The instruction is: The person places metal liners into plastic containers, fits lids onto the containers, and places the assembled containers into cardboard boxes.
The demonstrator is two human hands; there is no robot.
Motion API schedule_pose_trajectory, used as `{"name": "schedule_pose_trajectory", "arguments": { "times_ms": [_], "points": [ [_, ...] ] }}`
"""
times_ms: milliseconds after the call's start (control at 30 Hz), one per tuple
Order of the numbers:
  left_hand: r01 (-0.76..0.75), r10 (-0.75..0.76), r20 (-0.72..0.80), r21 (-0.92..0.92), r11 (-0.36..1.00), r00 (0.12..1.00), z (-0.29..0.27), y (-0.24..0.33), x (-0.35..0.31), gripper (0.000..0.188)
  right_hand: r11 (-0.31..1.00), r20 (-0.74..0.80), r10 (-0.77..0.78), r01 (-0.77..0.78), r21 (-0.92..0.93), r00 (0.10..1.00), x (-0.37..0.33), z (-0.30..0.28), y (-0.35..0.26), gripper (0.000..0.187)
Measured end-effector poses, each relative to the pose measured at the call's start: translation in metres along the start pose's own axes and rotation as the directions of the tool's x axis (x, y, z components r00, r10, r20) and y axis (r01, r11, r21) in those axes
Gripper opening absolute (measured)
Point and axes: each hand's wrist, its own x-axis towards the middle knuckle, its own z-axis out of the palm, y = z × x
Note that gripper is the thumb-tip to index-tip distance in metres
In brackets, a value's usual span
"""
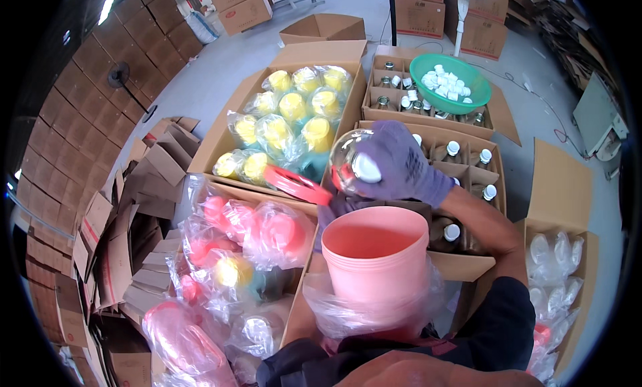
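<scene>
My right hand [401,159], in a purple-grey glove, grips a clear glass bottle [342,161] with a white cap, tilted with the cap toward me. Just below it is my left hand [330,218], gloved too and partly hidden behind a pink bucket [374,253]. Its fingers close on the end of a pinkish-red ring-shaped lid [297,185], held over the box edges. The open bucket stands upright against my body, with clear plastic film bunched around its lower part. To the right, a divided carton [471,250] holds several white-capped bottles [452,232].
A carton [194,167] of bagged yellow-topped containers [292,106] lies ahead left; bagged pink ones [284,230] are nearer. A green bowl [483,92] of white caps [447,82] rests on another bottle carton [428,123]. Flattened cardboard [144,213] leans left; a carton [585,280] of bagged items stands right.
</scene>
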Motion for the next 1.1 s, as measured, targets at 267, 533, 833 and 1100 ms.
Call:
{"name": "schedule_pose_trajectory", "arguments": {
  "times_ms": [267,533,833,1100],
  "points": [
    [0.087,-0.082,-0.053,0.1,0.991,0.995,0.053,0.011,-0.003,0.066,0.978,0.105,-0.203,0.195,0.08,0.974,0.003,-0.09,-0.019,0.065],
    [0.348,-0.339,-0.179,0.016,0.937,0.924,0.058,-0.017,-0.116,0.062,0.191,0.277,0.681,-0.53,0.826,0.678,-0.069,-0.063,-0.043,0.083],
    [0.046,-0.038,-0.239,0.029,0.999,0.97,0.091,0.04,-0.118,0.058,0.089,0.767,0.217,-0.794,0.601,0.604,-0.059,-0.06,-0.046,0.033],
    [-0.433,0.381,0.399,0.902,0.002,0.834,0.22,0.062,-0.109,0.037,-0.33,0.508,0.724,-0.412,0.849,0.467,-0.1,-0.005,-0.047,0.054]
  ]
}}
